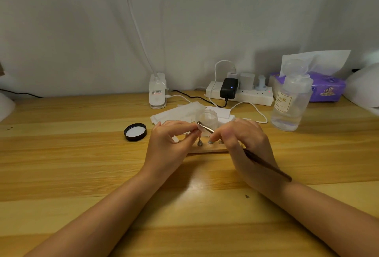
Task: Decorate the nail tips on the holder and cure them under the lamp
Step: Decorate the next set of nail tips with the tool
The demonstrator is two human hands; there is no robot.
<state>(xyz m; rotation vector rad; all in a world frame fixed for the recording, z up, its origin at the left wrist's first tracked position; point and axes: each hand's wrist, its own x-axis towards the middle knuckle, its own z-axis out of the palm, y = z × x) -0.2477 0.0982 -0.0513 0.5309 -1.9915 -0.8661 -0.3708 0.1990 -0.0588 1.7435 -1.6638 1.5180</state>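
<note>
At frame centre, the left hand [172,140] pinches a small pale nail tip on its metal peg [202,127], lifted just above the wooden holder strip [207,149]. The right hand [244,142] grips a long dark brush [266,165], its axis slanting up-left toward the tip, right beside it.

We see a tabletop [82,154] of pale, grained wood with a soft sheen. The stand pegs [199,143] look like shiny metal, the bottle [291,103] clear glossy plastic, the lid [135,132] black glossy plastic, the wipes [176,113] matt white paper.
</note>
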